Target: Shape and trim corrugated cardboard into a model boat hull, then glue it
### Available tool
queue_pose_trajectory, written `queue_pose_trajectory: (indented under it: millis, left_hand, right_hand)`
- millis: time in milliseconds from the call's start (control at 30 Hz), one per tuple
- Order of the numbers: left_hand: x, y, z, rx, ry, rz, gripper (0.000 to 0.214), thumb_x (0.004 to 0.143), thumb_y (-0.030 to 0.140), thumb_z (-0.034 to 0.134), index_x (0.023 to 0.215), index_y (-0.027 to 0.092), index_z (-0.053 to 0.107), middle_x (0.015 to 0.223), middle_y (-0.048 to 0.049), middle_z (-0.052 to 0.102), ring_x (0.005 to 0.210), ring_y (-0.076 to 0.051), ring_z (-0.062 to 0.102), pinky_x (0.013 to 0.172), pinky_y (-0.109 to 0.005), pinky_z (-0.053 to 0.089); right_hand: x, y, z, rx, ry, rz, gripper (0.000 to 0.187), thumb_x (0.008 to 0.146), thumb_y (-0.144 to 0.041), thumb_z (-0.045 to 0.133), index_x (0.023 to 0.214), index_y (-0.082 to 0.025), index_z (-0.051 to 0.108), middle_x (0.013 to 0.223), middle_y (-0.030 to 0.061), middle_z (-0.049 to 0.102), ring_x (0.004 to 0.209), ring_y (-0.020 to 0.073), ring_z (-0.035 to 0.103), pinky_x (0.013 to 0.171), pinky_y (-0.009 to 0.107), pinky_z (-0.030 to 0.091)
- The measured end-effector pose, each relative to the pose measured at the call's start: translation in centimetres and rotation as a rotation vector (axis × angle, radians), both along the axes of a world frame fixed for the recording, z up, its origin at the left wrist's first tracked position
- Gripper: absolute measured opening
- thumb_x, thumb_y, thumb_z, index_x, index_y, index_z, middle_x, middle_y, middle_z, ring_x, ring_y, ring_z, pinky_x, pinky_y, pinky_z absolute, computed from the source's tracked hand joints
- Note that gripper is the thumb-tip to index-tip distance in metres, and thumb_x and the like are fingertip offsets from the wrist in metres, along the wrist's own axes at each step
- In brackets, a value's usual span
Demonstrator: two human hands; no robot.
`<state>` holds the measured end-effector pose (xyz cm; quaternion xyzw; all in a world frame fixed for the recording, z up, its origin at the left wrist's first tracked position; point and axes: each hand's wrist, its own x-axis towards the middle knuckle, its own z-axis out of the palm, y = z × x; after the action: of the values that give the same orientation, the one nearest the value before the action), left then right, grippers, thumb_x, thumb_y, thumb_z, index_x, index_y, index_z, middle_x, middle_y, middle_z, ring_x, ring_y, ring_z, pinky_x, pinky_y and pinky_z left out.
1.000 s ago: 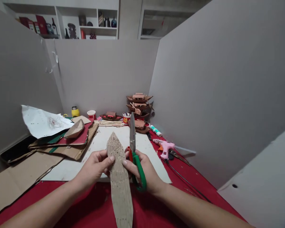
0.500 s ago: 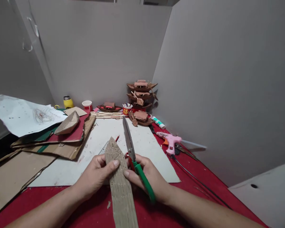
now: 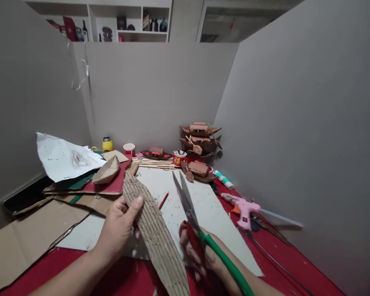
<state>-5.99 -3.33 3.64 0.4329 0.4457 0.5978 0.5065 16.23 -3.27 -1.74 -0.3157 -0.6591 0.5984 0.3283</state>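
Note:
My left hand [image 3: 119, 228] grips a long, pointed strip of corrugated cardboard [image 3: 154, 232], thumb on its ribbed face, its tip pointing up and to the left. My right hand [image 3: 200, 255] is closed round the red and green handles of a pair of scissors [image 3: 200, 230]. The blades stand slightly apart and point up and away, just right of the strip without touching it. Both hands hover over a white sheet [image 3: 203, 209] on the red tabletop [image 3: 271, 263].
Cardboard sheets [image 3: 24, 238], a folded cardboard hull [image 3: 106, 172] and a drawn-on paper [image 3: 64, 158] lie at the left. Model boats [image 3: 200, 139], paper cups, a yellow jar and wooden sticks stand at the back. A pink glue gun [image 3: 245, 207] with its cord lies right. Grey partitions enclose the desk.
My right hand has let go of the cardboard strip and drawn the scissors right. The strip now tilts left in my left hand alone. The view has tipped up.

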Motion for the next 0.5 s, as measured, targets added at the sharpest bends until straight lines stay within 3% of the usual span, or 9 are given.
queue_pose_trajectory:
  millis: [267,500]
  left_hand:
    - [-0.6,-0.3,1.3,0.208,-0.02,0.132,0.026,0.077,0.04,0.066,0.077,0.015,0.057,0.059,0.0038,0.059,0.043,-0.008,0.05,0.033,-0.018,0.041]
    - [0.8,-0.8,3.2,0.282,0.079,0.082,0.025,0.078,0.038,0.065,0.072,0.015,0.057,0.056,0.0036,0.057,0.042,-0.007,0.047,0.033,-0.017,0.039]
  right_hand:
    - [-0.1,-0.8,3.6,0.376,-0.208,0.041,0.054,0.081,-0.069,0.04,0.081,-0.017,0.053,0.073,0.0022,0.051,0.066,0.0152,0.043,0.064,0.025,0.043]
    - [-0.1,-1.8,4.4,0.447,-0.226,0.069,0.056,0.083,-0.068,0.037,0.086,-0.016,0.057,0.076,0.0032,0.056,0.068,0.0157,0.046,0.065,0.024,0.043]
